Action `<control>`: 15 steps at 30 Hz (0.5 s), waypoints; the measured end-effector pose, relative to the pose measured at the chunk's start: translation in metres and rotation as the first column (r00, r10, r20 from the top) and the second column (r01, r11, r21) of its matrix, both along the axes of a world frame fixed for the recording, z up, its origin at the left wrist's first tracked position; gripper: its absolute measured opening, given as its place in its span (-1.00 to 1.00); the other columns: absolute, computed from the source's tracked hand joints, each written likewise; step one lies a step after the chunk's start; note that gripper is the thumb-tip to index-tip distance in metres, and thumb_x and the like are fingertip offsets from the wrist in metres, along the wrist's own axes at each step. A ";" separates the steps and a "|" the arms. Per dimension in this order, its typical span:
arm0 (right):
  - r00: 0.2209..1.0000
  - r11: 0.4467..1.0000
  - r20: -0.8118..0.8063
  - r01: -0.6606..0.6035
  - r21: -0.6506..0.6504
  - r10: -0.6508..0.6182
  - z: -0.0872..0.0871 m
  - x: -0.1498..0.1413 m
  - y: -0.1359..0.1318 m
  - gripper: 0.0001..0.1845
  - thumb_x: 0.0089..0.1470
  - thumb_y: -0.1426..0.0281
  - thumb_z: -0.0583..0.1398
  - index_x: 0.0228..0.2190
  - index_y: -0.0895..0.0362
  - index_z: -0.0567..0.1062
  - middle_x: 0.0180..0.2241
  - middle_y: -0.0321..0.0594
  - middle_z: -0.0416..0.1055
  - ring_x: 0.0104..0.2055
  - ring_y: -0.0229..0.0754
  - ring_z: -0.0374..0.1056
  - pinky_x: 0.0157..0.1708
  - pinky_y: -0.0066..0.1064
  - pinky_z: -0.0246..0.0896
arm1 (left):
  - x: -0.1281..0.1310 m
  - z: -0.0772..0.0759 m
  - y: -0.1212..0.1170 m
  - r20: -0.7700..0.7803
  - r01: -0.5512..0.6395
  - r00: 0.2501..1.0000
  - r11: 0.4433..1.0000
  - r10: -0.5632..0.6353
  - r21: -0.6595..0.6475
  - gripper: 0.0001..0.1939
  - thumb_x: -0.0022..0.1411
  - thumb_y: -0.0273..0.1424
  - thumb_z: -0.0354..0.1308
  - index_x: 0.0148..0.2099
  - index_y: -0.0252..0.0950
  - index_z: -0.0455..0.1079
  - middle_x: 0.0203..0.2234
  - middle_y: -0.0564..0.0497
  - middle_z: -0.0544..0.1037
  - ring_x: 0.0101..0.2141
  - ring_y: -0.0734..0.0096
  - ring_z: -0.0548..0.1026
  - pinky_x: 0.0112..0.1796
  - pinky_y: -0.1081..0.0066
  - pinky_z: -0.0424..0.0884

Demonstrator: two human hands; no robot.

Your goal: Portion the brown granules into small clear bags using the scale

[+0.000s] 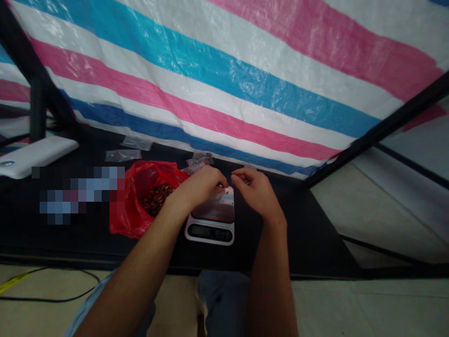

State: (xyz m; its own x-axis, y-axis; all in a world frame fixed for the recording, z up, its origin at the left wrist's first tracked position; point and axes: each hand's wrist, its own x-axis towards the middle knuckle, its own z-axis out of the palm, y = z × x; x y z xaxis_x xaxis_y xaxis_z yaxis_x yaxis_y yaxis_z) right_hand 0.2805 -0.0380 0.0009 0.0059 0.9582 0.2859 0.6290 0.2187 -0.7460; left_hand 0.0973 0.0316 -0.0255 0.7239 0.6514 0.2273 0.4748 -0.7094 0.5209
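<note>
A white kitchen scale (209,237) with a shiny metal plate lies on the black table in front of me. Over the far left part of the plate is my left hand (206,183), its fingers curled together; what they hold, if anything, is hidden. A few small dark bits show on the plate by its fingertips. My right hand (255,191) is just off the plate's far right corner, thumb and fingers pinched, with their contents too small to make out. Left of the scale stands an open red plastic bag (126,211) holding many small brown dried pieces (154,200).
Small clear bags (123,155) lie at the back left, and a clear bag with brown bits (202,157) lies behind my left hand. A white device (38,157) is at far left. A striped sheet (210,93) hangs behind the black table (280,252), between dark frame bars.
</note>
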 end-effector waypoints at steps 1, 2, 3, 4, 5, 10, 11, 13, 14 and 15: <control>1.000 1.000 -0.008 -0.002 0.002 0.002 0.000 0.000 0.000 -0.82 0.23 0.37 0.26 -0.20 0.18 0.65 -0.25 -0.11 0.68 -0.22 -0.10 0.59 -0.18 -0.31 0.44 | 0.000 0.001 -0.001 -0.004 -0.010 1.000 1.000 0.010 -0.006 -0.79 0.23 -0.46 0.24 -0.18 -0.27 0.71 -0.25 -0.13 0.75 -0.17 0.13 0.66 -0.15 0.30 0.40; 1.000 1.000 -0.012 -0.003 0.002 0.003 0.000 0.001 0.000 -0.81 0.22 0.37 0.27 -0.19 0.18 0.65 -0.24 -0.11 0.68 -0.21 -0.10 0.59 -0.17 -0.31 0.44 | 0.000 0.002 -0.001 -0.006 -0.019 1.000 1.000 0.019 -0.012 -0.79 0.23 -0.46 0.25 -0.17 -0.26 0.71 -0.24 -0.12 0.75 -0.17 0.14 0.66 -0.14 0.31 0.40; 1.000 1.000 -0.012 -0.002 0.002 0.002 0.000 0.001 0.000 -0.81 0.22 0.36 0.27 -0.19 0.17 0.65 -0.25 -0.12 0.68 -0.21 -0.10 0.58 -0.17 -0.31 0.44 | 0.000 0.003 -0.002 -0.007 -0.029 1.000 0.999 0.029 -0.018 -0.79 0.22 -0.46 0.26 -0.16 -0.25 0.71 -0.25 -0.11 0.75 -0.18 0.15 0.66 -0.14 0.31 0.40; 1.000 1.000 -0.006 0.003 0.001 -0.003 0.000 0.001 -0.001 -0.81 0.22 0.36 0.27 -0.19 0.17 0.65 -0.25 -0.12 0.68 -0.22 -0.10 0.58 -0.18 -0.31 0.44 | 0.000 0.004 -0.002 -0.006 -0.036 0.999 0.999 0.036 -0.021 -0.79 0.22 -0.47 0.26 -0.16 -0.25 0.71 -0.25 -0.10 0.75 -0.19 0.17 0.66 -0.15 0.32 0.40; 1.000 1.000 0.007 0.010 -0.002 -0.010 0.000 0.002 -0.001 -0.82 0.22 0.36 0.26 -0.20 0.16 0.65 -0.26 -0.13 0.68 -0.23 -0.10 0.58 -0.19 -0.32 0.43 | -0.001 0.005 -0.002 -0.004 -0.037 0.999 0.999 0.037 -0.026 -0.79 0.23 -0.47 0.26 -0.16 -0.25 0.71 -0.26 -0.09 0.75 -0.20 0.18 0.65 -0.16 0.32 0.40; 0.988 0.982 0.151 0.000 -0.187 0.028 -0.006 0.006 -0.002 -0.88 0.15 0.43 0.29 -0.35 0.17 0.67 -0.39 -0.17 0.65 -0.34 -0.15 0.53 -0.35 -0.40 0.32 | -0.001 0.004 -0.002 0.028 -0.019 0.999 0.998 0.021 -0.055 -0.81 0.23 -0.49 0.25 -0.20 -0.26 0.71 -0.33 -0.06 0.74 -0.27 0.23 0.63 -0.22 0.35 0.38; 0.983 0.968 0.174 -0.009 -0.251 0.054 -0.009 0.007 -0.001 -0.90 0.12 0.45 0.31 -0.37 0.18 0.67 -0.41 -0.18 0.65 -0.37 -0.16 0.52 -0.38 -0.41 0.30 | -0.001 0.003 -0.002 0.029 -0.025 0.999 0.998 0.026 -0.060 -0.81 0.23 -0.48 0.25 -0.20 -0.26 0.71 -0.34 -0.06 0.73 -0.29 0.24 0.63 -0.22 0.35 0.38; 0.972 0.940 0.209 -0.029 -0.339 0.105 -0.015 0.007 0.000 -0.92 0.07 0.50 0.32 -0.39 0.18 0.68 -0.44 -0.20 0.64 -0.40 -0.18 0.50 -0.41 -0.43 0.26 | -0.001 0.002 -0.001 0.027 -0.035 0.999 0.998 0.036 -0.060 -0.81 0.23 -0.47 0.26 -0.20 -0.28 0.72 -0.33 -0.09 0.74 -0.29 0.23 0.63 -0.23 0.34 0.37; 0.966 0.934 0.224 -0.040 -0.354 0.127 -0.017 0.007 0.001 -0.90 0.05 0.54 0.31 -0.41 0.17 0.68 -0.45 -0.21 0.64 -0.40 -0.18 0.50 -0.41 -0.43 0.25 | -0.001 0.002 -0.001 0.028 -0.036 0.999 0.998 0.038 -0.055 -0.81 0.23 -0.46 0.26 -0.20 -0.28 0.72 -0.32 -0.10 0.74 -0.29 0.23 0.63 -0.22 0.34 0.38; 0.961 0.934 0.238 -0.051 -0.354 0.143 -0.018 0.007 0.002 -0.86 0.04 0.57 0.30 -0.43 0.16 0.68 -0.45 -0.22 0.64 -0.40 -0.19 0.50 -0.40 -0.44 0.25 | -0.001 0.003 -0.002 0.033 -0.033 0.999 0.998 0.035 -0.053 -0.81 0.24 -0.45 0.26 -0.20 -0.29 0.72 -0.31 -0.11 0.74 -0.28 0.22 0.63 -0.22 0.34 0.38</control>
State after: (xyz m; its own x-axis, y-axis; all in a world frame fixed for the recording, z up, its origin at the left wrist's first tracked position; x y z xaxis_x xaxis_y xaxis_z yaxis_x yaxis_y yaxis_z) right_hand 0.2877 -0.0360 -0.0169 -0.1215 0.9894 -0.0792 0.7963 0.0495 -0.6029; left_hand 0.0968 0.0297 -0.0226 0.6939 0.6870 0.2159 0.4797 -0.6646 0.5729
